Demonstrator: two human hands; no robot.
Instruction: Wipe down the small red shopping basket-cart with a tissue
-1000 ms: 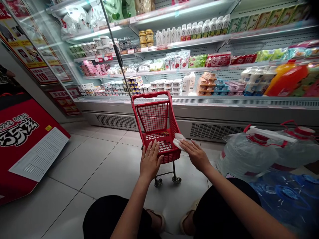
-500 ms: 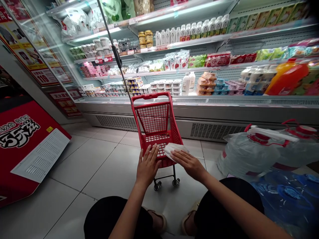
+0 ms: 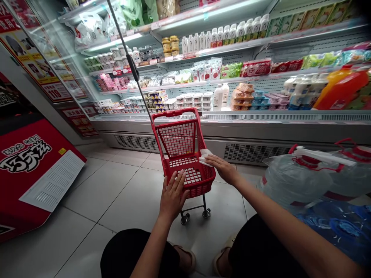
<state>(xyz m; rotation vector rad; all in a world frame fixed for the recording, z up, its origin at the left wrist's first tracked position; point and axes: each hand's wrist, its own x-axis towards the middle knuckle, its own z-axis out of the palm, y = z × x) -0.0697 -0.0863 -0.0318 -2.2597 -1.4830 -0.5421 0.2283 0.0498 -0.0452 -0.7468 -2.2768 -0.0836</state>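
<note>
A small red shopping cart (image 3: 176, 141) with grid sides and a grid floor stands at the centre. My right hand (image 3: 220, 166) holds a folded white cloth (image 3: 206, 156) under its fingers, against the cart's right upper rim. My left hand (image 3: 173, 193) lies at the basket's near left edge, palm down, its fingers apart and nothing in it. A thin dark pole (image 3: 132, 63) rises from the cart's left handle corner.
Behind the cart runs a refrigerated shelf unit (image 3: 162, 127) with bottles, cups and packets. Large water bottles (image 3: 301, 177) stand at the right, blue ones (image 3: 342, 227) nearer. A red cabinet (image 3: 31, 185) is at the left.
My right hand has moved the white cloth up and to the right, from the basket's near edge to its right rim. My left hand has stayed nearly in place at the near left edge.
</note>
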